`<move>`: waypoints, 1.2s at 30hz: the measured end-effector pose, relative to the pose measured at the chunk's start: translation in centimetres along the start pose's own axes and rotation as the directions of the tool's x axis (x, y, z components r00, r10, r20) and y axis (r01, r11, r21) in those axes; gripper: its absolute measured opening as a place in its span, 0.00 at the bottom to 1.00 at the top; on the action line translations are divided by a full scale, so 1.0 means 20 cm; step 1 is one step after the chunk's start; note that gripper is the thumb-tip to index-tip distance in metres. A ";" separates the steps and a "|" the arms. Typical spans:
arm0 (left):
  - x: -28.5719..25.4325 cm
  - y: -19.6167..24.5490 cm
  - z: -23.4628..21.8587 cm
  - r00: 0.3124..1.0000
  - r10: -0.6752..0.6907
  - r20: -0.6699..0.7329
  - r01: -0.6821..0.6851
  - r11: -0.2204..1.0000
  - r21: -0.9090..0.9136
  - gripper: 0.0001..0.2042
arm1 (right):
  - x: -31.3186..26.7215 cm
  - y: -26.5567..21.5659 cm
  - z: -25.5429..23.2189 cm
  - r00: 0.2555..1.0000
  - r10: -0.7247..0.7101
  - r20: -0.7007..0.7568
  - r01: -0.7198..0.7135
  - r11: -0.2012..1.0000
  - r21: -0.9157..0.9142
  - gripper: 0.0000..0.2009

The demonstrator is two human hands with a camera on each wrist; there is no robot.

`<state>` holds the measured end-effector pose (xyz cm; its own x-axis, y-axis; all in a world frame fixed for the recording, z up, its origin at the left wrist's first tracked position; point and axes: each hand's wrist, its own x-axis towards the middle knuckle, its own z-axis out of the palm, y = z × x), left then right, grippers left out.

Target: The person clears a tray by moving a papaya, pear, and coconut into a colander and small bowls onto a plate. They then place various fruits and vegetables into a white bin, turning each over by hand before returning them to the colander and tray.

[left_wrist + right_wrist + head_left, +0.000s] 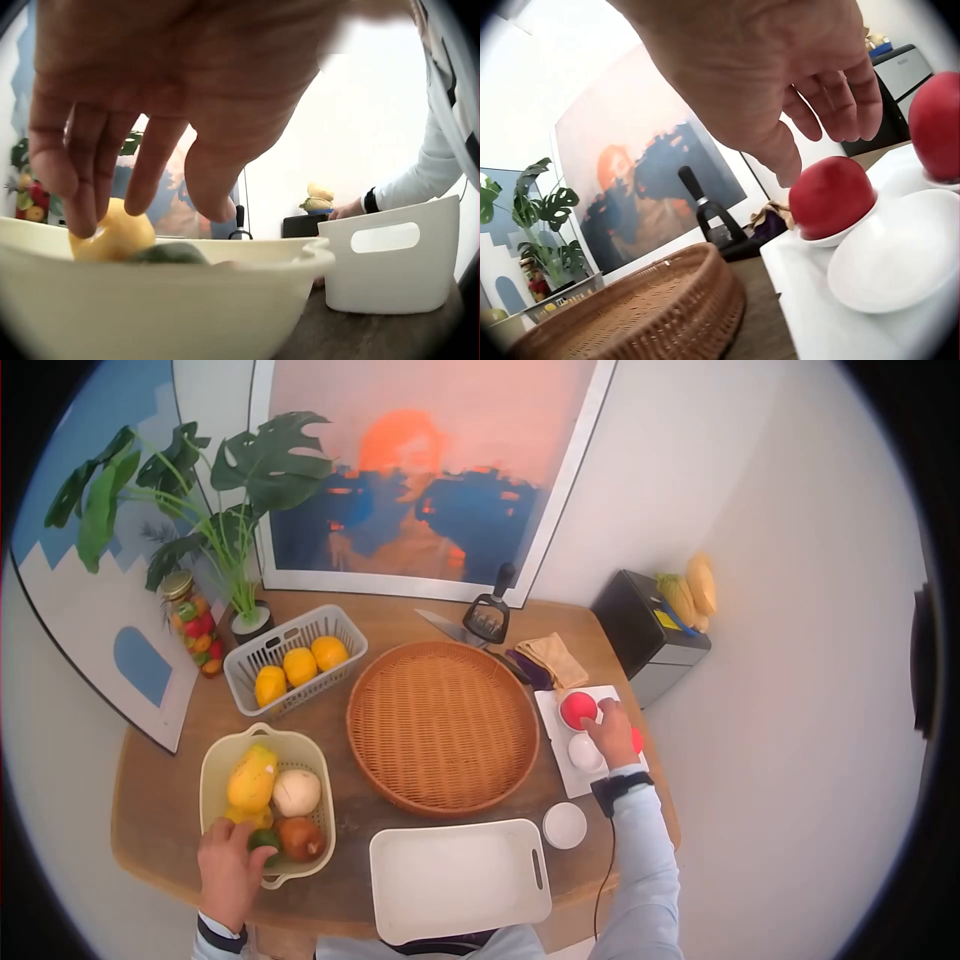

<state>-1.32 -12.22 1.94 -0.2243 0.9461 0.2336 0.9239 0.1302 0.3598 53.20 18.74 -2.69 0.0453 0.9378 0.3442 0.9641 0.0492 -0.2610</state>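
Your left hand (229, 865) is open above the cream basket (213, 777), near the green fruit (169, 253), and your right hand (613, 734) is open near a red fruit (832, 198).

L hand (229, 868) fingers hang loose; R hand (614, 734) prob same

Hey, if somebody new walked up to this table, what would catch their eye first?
Probably the big round wicker tray in the middle of the table. Next, the bright red round item in a small white dish on the white board at the right. Behind them, the large framed picture in pink, orange and dark blue leans against the wall.
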 end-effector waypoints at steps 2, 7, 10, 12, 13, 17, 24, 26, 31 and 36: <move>0.04 0.07 -0.01 0.998 0.004 -0.069 -0.008 0.998 -0.057 0.18 | 0.08 0.06 0.07 0.998 0.045 0.033 -0.046 0.999 0.021 0.29; 0.15 0.24 0.00 0.990 0.105 -0.098 -0.122 0.974 -0.192 0.16 | 0.18 0.05 0.22 0.984 0.079 0.161 -0.084 0.996 0.020 0.37; 0.24 0.36 0.03 0.986 0.162 -0.041 -0.167 0.948 -0.271 0.15 | 0.19 0.03 0.24 0.991 0.051 0.123 -0.051 0.999 -0.002 0.36; 0.30 0.46 0.04 0.981 0.191 0.012 -0.173 0.911 -0.376 0.15 | 0.17 -0.02 0.21 0.999 0.009 0.036 -0.010 1.000 0.016 0.36; 0.34 0.50 0.05 0.970 0.239 0.034 -0.200 0.873 -0.445 0.16 | 0.15 -0.09 0.16 0.998 -0.051 0.029 0.047 0.994 0.101 0.35; 0.46 0.61 0.20 0.919 0.348 0.187 -0.077 0.623 -0.778 0.24 | -0.05 -0.54 -0.23 0.924 -0.382 -0.003 0.352 0.849 0.393 0.34; 0.46 0.94 0.32 0.862 0.426 0.274 0.195 0.220 -0.956 0.37 | -0.50 -1.08 -0.60 0.596 -0.801 0.056 0.672 0.535 0.512 0.37; 0.42 0.91 0.31 0.847 0.464 0.257 0.140 0.273 -0.952 0.37 | -0.55 -1.14 -0.60 0.562 -0.825 0.062 0.661 0.492 0.566 0.38; 0.35 0.61 0.12 0.992 0.092 0.090 0.029 0.522 -0.853 0.36 | -0.61 -1.10 -0.61 0.645 -0.763 0.050 0.589 0.538 0.604 0.35; 0.35 -0.11 0.07 0.914 -0.273 -0.301 0.051 0.813 -0.581 0.34 | -0.62 -0.81 -0.50 0.830 -0.550 0.096 0.406 0.713 0.572 0.31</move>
<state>-4.40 -5.40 1.47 -0.5503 0.7396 0.3875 0.5593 -0.0180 0.8288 39.64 2.84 6.30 -0.5179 0.7838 0.3426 0.5556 0.6127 -0.5620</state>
